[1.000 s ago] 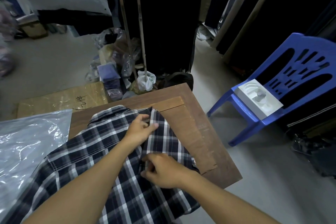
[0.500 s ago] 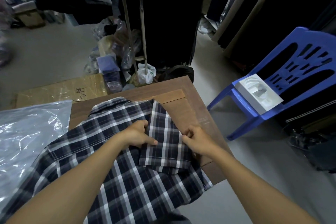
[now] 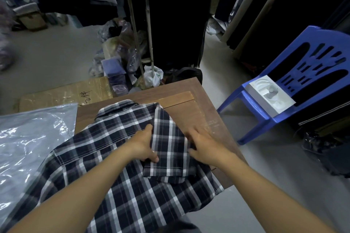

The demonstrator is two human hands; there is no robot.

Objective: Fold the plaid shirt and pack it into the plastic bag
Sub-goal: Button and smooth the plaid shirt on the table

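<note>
Shirt [image 3: 106,159] is lying face down across the wooden table [image 3: 191,106], collar at the far edge, with its right sleeve [image 3: 168,149] folded inward over the back. Left hand [image 3: 143,145] is pinching the inner edge of that sleeve, fingers tucked under it. Right hand [image 3: 205,146] is resting open and flat on the outer fold, gripping nothing. Step in hand: folding side 1 of 2. Next move likely calls for folding the left side inward. Plastic bag [image 3: 28,138] is lying flat just beside the shirt, not yet used.
</note>
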